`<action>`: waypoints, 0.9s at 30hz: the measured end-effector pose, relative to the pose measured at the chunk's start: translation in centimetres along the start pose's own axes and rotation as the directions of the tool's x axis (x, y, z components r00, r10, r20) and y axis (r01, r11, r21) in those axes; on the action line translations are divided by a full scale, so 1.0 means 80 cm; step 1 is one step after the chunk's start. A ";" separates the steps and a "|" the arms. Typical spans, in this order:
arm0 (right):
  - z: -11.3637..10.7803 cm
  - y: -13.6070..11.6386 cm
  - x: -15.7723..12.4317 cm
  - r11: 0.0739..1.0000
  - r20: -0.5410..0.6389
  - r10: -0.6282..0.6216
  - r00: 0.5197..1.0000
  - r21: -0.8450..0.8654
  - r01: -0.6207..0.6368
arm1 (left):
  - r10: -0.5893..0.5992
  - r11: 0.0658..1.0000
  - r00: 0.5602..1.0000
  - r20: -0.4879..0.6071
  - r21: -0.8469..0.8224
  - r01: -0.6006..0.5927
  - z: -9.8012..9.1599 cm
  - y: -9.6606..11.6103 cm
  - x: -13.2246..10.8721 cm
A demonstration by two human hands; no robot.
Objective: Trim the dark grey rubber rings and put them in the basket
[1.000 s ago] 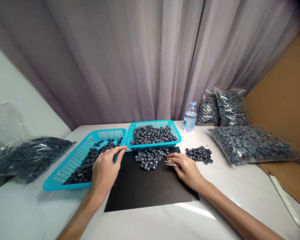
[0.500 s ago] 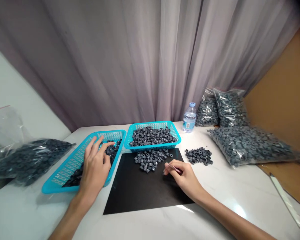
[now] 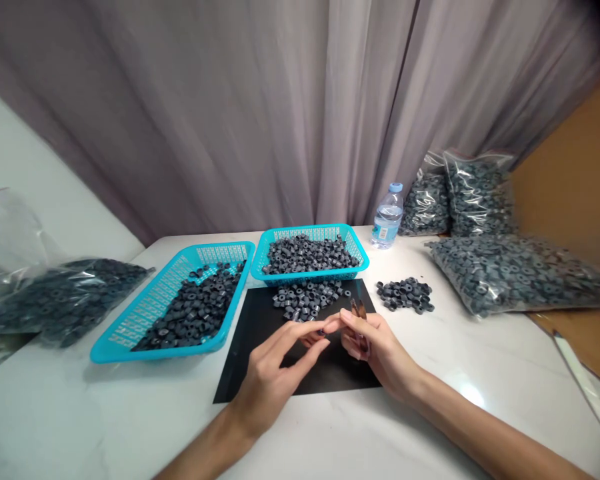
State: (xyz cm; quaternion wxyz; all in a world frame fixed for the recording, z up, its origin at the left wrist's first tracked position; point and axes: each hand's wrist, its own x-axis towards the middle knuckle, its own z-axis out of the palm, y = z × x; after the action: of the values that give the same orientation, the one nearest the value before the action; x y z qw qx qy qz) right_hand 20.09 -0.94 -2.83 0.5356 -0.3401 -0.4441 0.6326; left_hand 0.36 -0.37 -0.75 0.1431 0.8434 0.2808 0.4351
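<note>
My left hand (image 3: 273,377) reaches over the black mat (image 3: 300,383), its thumb and index finger curved together in a pinch. A small dark piece (image 3: 321,332) shows at the fingertips, mostly hidden. My right hand (image 3: 380,347) touches the left one there with its index finger. A pair of tweezers (image 3: 361,317) is held in my right hand, tips pointing up and away from the mat. Behind the hands, a heap of small dark grey rings (image 3: 307,299) lies on the mat's far part.
Similar rings fill a left blue basket (image 3: 125,355) and a back blue basket (image 3: 310,275). A loose pile of rings (image 3: 405,295) lies to the right. Around stand a water bottle (image 3: 387,220), a left bag (image 3: 80,293), a large right bag (image 3: 520,273) and two upright bags behind it.
My left hand has left the left basket and come right to meet my right hand over the mat. The tweezers now point upward in my right hand. The view has tilted slightly.
</note>
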 end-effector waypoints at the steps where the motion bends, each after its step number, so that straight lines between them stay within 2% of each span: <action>1: 0.000 -0.002 -0.001 1.000 0.012 0.001 1.000 -0.003 -0.001 | -0.007 1.000 1.000 -0.016 -0.007 0.007 -0.001 0.000 0.001; 5: -0.002 -0.007 -0.003 1.000 0.015 -0.004 1.000 -0.019 0.004 | -0.106 0.994 0.993 -0.052 -0.045 0.104 -0.003 0.002 0.005; 9: -0.006 -0.007 -0.002 0.999 -0.003 -0.022 1.000 -0.048 0.022 | -0.217 0.970 0.976 -0.032 -0.116 0.212 -0.002 0.004 0.006; 17: -0.011 -0.012 -0.002 0.993 0.041 -0.094 0.995 -0.062 0.096 | -0.203 0.962 0.979 0.032 -0.178 0.205 -0.002 0.002 0.004; 24: -0.004 -0.012 -0.001 0.977 0.058 -0.163 0.985 -0.129 0.169 | -0.313 0.901 0.947 0.072 -0.292 0.320 -0.002 0.006 0.003; 27: -0.003 -0.011 -0.002 0.978 0.024 -0.152 0.988 -0.140 0.154 | -0.341 0.871 0.934 0.110 -0.337 0.358 -0.002 0.008 0.004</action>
State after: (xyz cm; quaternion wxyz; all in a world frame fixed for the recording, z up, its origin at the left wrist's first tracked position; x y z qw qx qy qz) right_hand 20.65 -1.03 -2.06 0.5541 -0.3380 -0.5163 0.5587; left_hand 0.61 -0.72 -0.13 0.3741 0.7494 0.3430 0.4252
